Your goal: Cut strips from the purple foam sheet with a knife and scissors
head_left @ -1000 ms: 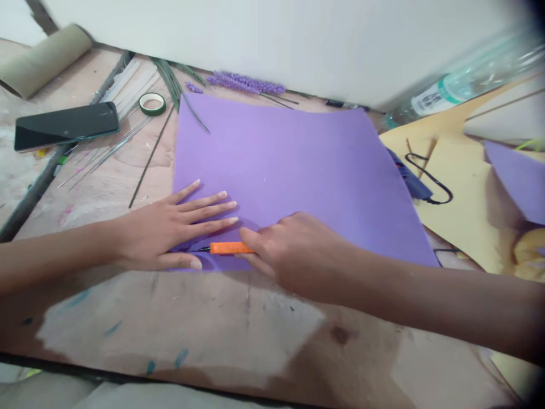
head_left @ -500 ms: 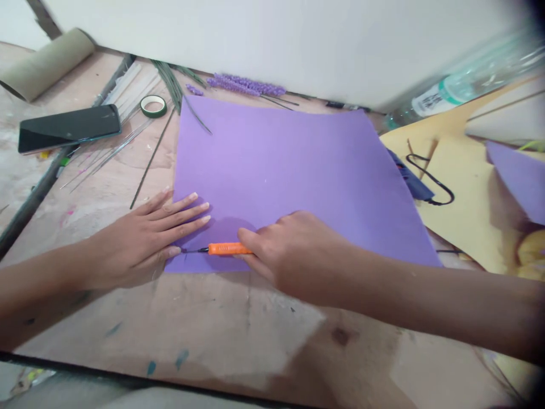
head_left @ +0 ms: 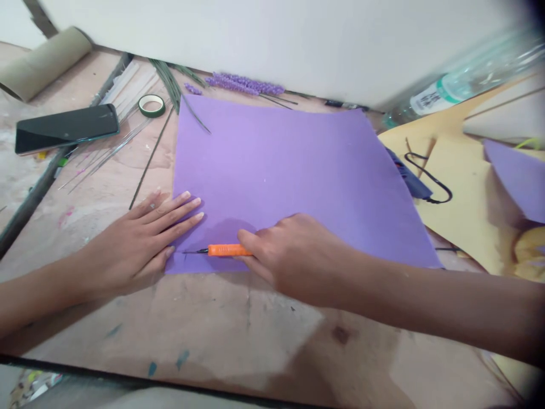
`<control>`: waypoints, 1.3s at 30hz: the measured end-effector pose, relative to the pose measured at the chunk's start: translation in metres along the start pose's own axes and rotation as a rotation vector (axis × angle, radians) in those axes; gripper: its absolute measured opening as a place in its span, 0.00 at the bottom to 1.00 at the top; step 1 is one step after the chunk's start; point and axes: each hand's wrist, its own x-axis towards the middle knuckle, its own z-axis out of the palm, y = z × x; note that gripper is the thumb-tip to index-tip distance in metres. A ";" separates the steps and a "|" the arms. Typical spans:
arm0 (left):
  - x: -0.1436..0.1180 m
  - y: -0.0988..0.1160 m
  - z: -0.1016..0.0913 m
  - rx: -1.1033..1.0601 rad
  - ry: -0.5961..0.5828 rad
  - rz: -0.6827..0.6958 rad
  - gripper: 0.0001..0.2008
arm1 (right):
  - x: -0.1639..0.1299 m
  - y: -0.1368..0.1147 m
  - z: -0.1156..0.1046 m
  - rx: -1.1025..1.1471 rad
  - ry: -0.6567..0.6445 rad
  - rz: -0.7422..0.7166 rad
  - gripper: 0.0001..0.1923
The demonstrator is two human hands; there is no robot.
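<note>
A large sheet of purple craft foam or paper (head_left: 272,159) lies on the wooden table in front of me. My left hand (head_left: 149,238) rests flat on its lower left corner, fingers stretched out and partly over the table. In my right hand (head_left: 293,255) is a slim orange-handled tool (head_left: 227,250), gripped between thumb and fingers. The tool's thin dark tip points left and touches the sheet close to its near edge, just right of my left thumb. A faint short mark shows on the sheet there. The tool's rear end is hidden inside my right hand.
A phone (head_left: 68,128), a green tape roll (head_left: 151,105) and a cardboard tube (head_left: 46,62) lie at the left. Green stems (head_left: 167,82) and purple flower sprigs (head_left: 244,83) lie behind the sheet. Rightward are a blue corded tool (head_left: 411,179), yellow sheets (head_left: 464,210) and a plastic bottle (head_left: 464,85).
My left hand has slid slightly left, so its thumb is farther from the tool's tip. My right hand and the orange-handled tool have hardly moved.
</note>
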 end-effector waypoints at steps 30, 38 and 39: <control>0.001 0.002 0.001 -0.062 -0.001 0.007 0.33 | 0.009 0.000 -0.011 -0.009 -0.037 0.006 0.09; -0.001 -0.002 0.001 -0.079 -0.011 0.021 0.35 | 0.014 -0.004 -0.011 0.007 -0.055 0.021 0.08; -0.001 -0.002 0.001 -0.079 -0.010 0.023 0.35 | 0.015 -0.005 -0.012 0.012 -0.064 0.026 0.09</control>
